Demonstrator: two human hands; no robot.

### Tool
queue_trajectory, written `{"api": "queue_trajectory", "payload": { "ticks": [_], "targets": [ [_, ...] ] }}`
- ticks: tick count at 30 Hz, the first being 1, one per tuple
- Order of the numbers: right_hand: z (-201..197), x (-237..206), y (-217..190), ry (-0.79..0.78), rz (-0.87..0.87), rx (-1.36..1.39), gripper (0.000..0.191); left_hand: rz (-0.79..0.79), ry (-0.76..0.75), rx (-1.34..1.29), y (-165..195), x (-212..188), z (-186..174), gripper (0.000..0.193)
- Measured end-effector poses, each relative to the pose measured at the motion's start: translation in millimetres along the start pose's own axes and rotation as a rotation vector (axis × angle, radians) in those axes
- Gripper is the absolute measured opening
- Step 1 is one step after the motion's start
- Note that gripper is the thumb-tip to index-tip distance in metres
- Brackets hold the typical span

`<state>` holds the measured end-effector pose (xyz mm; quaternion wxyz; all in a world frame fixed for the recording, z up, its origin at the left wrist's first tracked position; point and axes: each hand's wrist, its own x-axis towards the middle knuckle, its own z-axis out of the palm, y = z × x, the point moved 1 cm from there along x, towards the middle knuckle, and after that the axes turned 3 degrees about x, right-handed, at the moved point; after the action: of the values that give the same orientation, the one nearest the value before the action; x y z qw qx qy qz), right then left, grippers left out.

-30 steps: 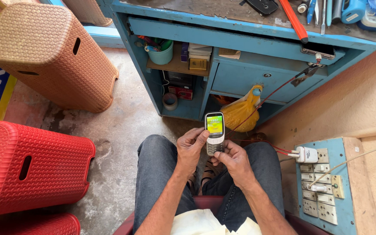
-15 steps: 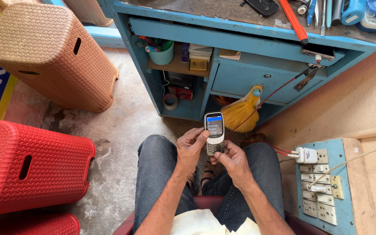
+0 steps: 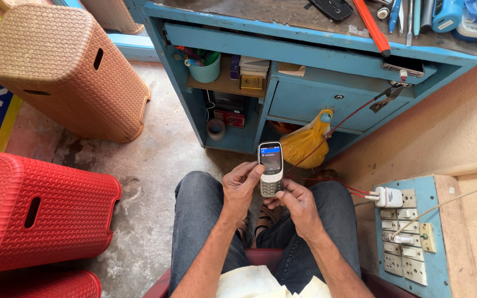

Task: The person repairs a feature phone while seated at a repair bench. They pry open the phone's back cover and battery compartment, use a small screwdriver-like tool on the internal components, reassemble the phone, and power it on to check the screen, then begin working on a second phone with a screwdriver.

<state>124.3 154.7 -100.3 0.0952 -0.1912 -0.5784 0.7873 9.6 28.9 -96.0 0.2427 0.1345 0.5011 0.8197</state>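
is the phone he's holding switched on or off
On: the phone screen is lit, blue bar over grey, held upright between the left hand and right hand.

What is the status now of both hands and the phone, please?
Left hand grip shut on keypad phone, thumb at its side. Right hand supports the phone's lower end, fingers curled. Screen lit, facing up. Nothing in the way; yellow bag hangs behind.

Open concrete floor (image 3: 155, 165) left of knees: free passage forward toward blue cabinet (image 3: 305, 99). Left bounded by red stool (image 3: 34, 209) and tan stool (image 3: 62, 66). Ahead: yellow bag (image 3: 305, 144) and red wire (image 3: 349, 118) hang just beyond phone (image 3: 270, 168). Right: switchboard (image 3: 409, 232) with plugged charger (image 3: 387, 196), wall close behind.
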Motion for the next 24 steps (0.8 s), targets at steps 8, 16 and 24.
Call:
{"api": "queue_trajectory", "payload": {
  "ticks": [8, 16, 24],
  "targets": [
    [-4.4, -0.6, 1.4, 0.117, -0.034, 0.000, 0.029, 0.042, -0.058, 0.088, -5.9, -2.4, 4.0, 0.023],
    [-7.2, -1.9, 2.1, 0.166, -0.037, 0.000, 0.028, 0.030, -0.077, 0.145, -2.9, -4.6, 6.0, 0.023],
    [-6.0, -1.7, 0.0, 0.130, -0.030, 0.005, 0.029, 0.021, -0.076, 0.132, -4.0, -3.8, 4.8, 0.024]
  ]
}}
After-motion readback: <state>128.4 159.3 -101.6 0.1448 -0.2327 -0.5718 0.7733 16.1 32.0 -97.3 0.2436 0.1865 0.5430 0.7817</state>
